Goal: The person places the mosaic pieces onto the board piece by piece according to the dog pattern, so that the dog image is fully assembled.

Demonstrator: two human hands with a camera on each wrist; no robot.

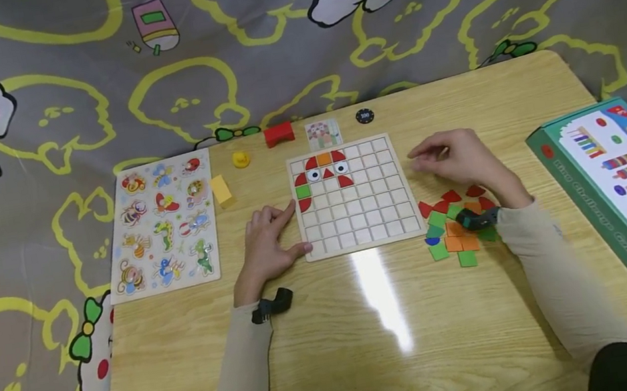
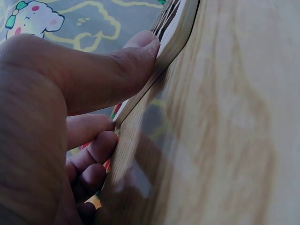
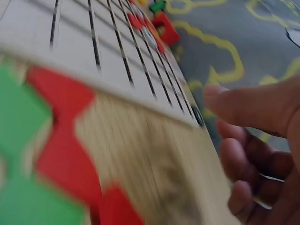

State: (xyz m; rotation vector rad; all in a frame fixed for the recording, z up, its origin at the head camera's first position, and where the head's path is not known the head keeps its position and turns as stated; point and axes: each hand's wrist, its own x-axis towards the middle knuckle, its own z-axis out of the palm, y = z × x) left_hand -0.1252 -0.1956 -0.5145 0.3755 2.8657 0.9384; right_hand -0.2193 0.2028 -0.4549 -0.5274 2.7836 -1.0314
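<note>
A wooden grid board (image 1: 353,216) lies on the table. Red, green and orange pieces and two eye pieces (image 1: 313,174) sit in its upper left cells. At the board's left edge rests my left hand (image 1: 266,246); its thumb (image 2: 133,70) and index finger touch the rim, the other fingers loosely bent. My right hand (image 1: 456,157) hovers right of the board, thumb (image 3: 248,105) apart from loosely bent fingers, nothing visible between them. Below it lies a loose pile of red, green, orange and blue pieces (image 1: 454,243), partly hidden by the wrist.
An insect-and-animal picture board (image 1: 156,266) lies left, beside a yellow block (image 1: 222,191). Behind the grid are a yellow duck (image 1: 241,159), red block (image 1: 279,134), pattern card (image 1: 323,134) and black chip (image 1: 364,116). A green game box (image 1: 604,226) stands at the right.
</note>
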